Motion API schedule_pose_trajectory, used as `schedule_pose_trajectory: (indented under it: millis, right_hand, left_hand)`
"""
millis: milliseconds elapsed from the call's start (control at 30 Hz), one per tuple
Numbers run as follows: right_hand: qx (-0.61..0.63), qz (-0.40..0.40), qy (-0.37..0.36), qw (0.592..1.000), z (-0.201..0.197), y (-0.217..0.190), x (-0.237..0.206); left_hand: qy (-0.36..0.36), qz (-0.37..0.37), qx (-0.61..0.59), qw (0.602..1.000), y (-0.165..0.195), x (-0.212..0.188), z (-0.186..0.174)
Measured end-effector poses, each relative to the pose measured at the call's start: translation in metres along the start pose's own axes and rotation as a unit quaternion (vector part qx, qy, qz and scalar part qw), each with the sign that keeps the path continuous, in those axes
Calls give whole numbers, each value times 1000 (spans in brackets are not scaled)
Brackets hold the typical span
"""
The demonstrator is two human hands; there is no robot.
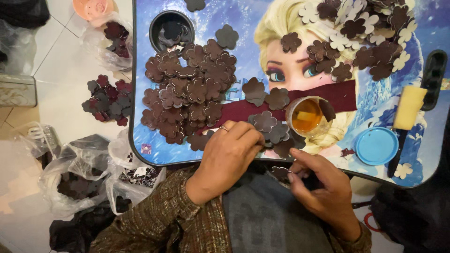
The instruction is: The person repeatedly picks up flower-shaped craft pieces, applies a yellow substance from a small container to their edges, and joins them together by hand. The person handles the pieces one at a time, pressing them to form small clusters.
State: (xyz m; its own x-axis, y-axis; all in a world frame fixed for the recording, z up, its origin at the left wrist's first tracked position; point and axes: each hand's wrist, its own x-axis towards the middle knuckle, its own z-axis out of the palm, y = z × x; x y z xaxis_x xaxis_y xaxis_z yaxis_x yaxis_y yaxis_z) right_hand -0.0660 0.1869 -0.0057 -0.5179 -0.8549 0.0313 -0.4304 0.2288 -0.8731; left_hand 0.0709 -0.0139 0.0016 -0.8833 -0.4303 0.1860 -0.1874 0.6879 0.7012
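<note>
Right hand (323,185) pinches a dark flower-shaped cutout (280,172) just below the glue cup (307,116), grip closed on it. Left hand (229,157), fingers curled on nearer cutouts, lies left of the cup.

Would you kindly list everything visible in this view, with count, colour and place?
lap tray: one, blue with a cartoon picture, over the lap
flower cutouts: many, dark brown, heaped on the tray's left
mixed cutouts: many, brown and cream, top right
cup holder: one, black, top left of the tray
glue jar: one, clear with amber liquid, centre
lid: one, blue, beside the jar
sponge: one, yellow, right edge
plastic bags: several, clear, on the floor
left hand: on cutouts at the tray's edge
right hand: fingers pinching one cutout
</note>
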Motion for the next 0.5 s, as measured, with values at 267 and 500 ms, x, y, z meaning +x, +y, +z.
schedule_pose_trajectory:
  millis: [267, 500]
  right_hand:
    - [255, 104, 104, 956, -3, 0, -10]
    - [297, 114, 171, 933, -8, -15, 4]
  left_hand:
    - [-13, -260, -542, 799, -9, -1, 15]
    - [-84, -294, -648, 697, -11, 0, 16]
